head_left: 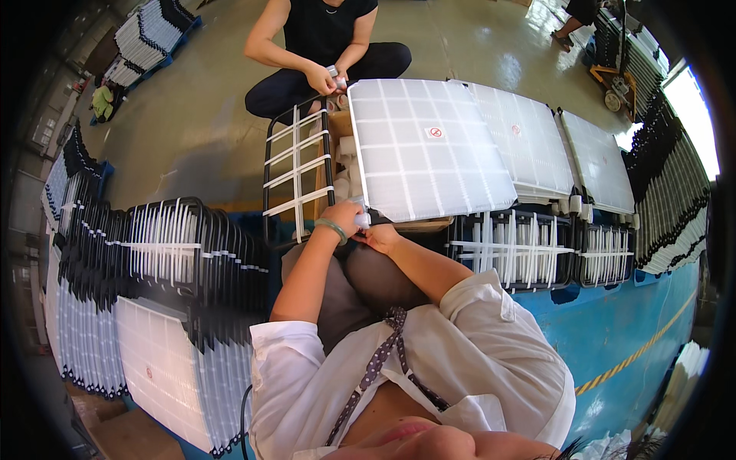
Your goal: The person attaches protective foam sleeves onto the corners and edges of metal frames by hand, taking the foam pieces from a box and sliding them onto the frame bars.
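Observation:
A white quilted-looking panel (429, 146), crossed by a grid of white straps and bearing a small round red sticker, lies before me over a wooden box (328, 165). At the panel's near left corner, my left hand (344, 218) is closed around a small whitish, cylinder-like piece (363, 220). My right hand (379, 238) is just right of it, fingers bent and pinched under the corner; what they grip is hidden. Left of the panel stands a black tube frame (297, 167) laced with white straps, close to my left hand. Several white rolled pieces (349, 165) lie in the box.
Across from me a seated person (330, 46) holds a similar grey-white piece (337, 77) at the far corner. More panels (521, 130) and strapped frames (510, 245) extend right. Stacked frames (165, 241) and panels (165, 353) stand left. A pallet jack (613, 84) is far right.

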A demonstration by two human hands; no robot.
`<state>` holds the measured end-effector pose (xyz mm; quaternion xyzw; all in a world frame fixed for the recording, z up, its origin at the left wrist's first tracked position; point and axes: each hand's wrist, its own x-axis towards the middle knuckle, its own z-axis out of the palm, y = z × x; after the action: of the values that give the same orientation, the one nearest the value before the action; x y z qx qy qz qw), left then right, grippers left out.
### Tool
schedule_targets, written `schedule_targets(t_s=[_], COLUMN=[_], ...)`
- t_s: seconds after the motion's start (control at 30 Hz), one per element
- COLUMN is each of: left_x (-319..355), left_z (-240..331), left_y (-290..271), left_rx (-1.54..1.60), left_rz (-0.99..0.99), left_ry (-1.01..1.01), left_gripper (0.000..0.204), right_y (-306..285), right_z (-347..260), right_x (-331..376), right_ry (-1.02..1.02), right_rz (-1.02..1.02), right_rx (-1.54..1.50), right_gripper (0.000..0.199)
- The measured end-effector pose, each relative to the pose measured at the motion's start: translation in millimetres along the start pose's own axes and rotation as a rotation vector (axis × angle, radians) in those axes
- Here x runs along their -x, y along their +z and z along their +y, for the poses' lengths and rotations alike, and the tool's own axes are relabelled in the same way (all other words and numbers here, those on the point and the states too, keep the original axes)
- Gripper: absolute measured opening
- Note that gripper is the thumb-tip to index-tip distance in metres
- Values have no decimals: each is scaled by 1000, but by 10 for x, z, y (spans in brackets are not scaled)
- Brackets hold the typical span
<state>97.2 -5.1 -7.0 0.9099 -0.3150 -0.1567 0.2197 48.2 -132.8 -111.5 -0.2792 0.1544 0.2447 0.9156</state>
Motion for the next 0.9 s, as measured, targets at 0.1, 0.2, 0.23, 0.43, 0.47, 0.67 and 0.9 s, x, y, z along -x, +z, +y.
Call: schedule_targets(t_s=[0.1,0.2,0.23,0.43,0.47,0.67,0.9], left_x=[-18,-15,-5,-38,-27,1,40], left_z=[21,32,49,143,160,224,182], left_y=[-26,-32,-32,-30,-57,-99,-110], left_rx=[-96,-82,-100,-186,-212,-272,-345], left_rz=[-38,-43,-23,-34,-49,-48,-77], left_ry=[-74,-102,-98,-104,-125,-128,-83], left_gripper=[31,30,29,28,28,25,25], right_y=[54,22,1,-63,-28,26,-38], right_z=[-18,-10,-7,0,-9,-20,2], right_x=[6,11,10,-20,-5,38,21], right_ry=[-2,6,14,17,21,12,50], right_rz=[9,10,10,32,32,22,51], right_rx=[17,15,11,7,8,23,-49], right_gripper=[63,62,61,61,61,61,55])
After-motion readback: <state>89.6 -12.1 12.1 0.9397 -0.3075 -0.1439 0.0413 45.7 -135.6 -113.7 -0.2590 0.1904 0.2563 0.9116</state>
